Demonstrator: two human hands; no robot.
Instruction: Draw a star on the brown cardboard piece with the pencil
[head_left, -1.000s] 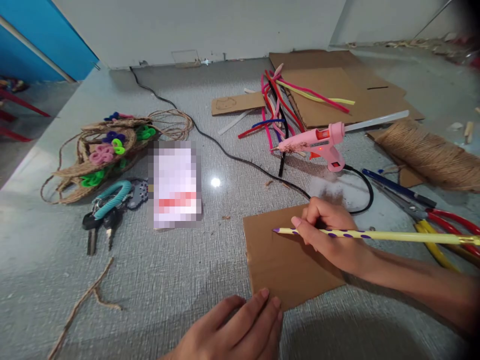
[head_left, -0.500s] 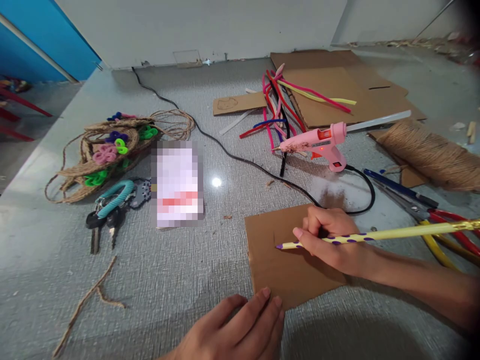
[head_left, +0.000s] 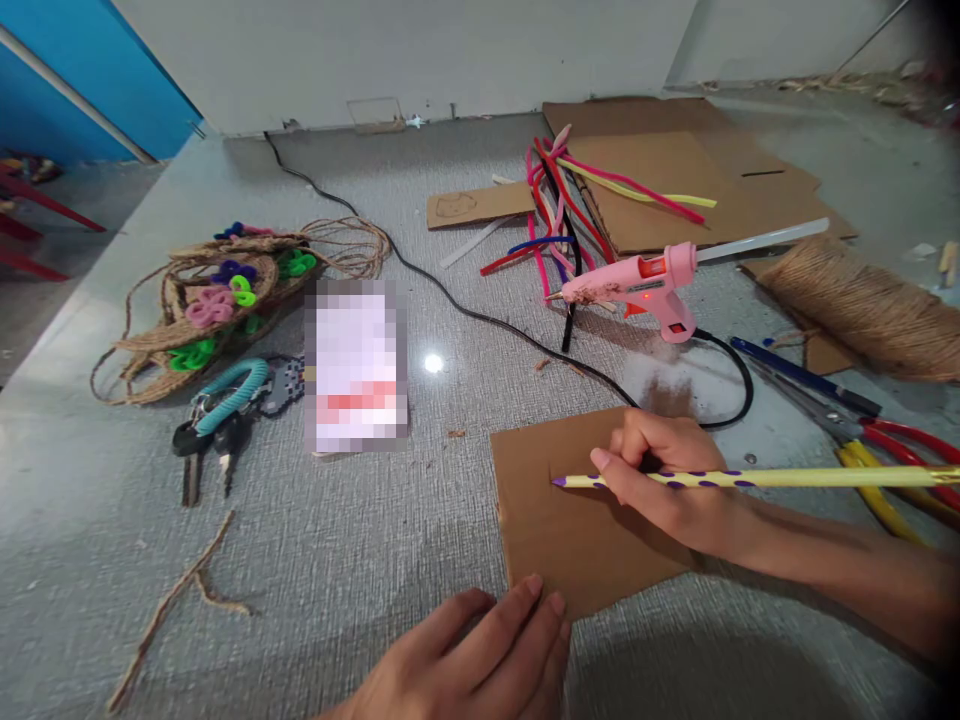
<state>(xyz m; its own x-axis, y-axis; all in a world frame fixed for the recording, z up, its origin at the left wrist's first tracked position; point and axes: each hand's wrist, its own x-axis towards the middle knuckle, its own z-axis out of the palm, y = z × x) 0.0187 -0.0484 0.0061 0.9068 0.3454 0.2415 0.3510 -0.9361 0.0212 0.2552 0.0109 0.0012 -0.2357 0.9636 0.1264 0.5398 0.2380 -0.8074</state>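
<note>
A small piece of brown cardboard [head_left: 540, 540] lies flat on the table in front of me. My right hand [head_left: 660, 480] pinches a yellow pencil [head_left: 795, 478] with purple spots, its purple tip touching the cardboard by a short dark line. The pencil's far end points right, nearly level. Resting at the cardboard's lower left edge is my left hand [head_left: 480, 650], fingers stretched out and fingertips on the sheet. Just beyond the cardboard sits a pink glue gun [head_left: 630, 285] with a clear glue stick in its back and a small red light showing.
Scissors [head_left: 832, 415], a blue pen [head_left: 802, 375] and a twine spool [head_left: 862, 310] lie right. Pipe cleaners [head_left: 555, 210] and cardboard sheets [head_left: 675, 180] are behind. A black cord [head_left: 465, 305] crosses the table. Left are keys [head_left: 225, 440], braided twine [head_left: 187, 310] and a blurred rectangle [head_left: 356, 350].
The pencil tip has moved slightly up the cardboard, and its far end has swung down to a more level angle. My left hand stays in place.
</note>
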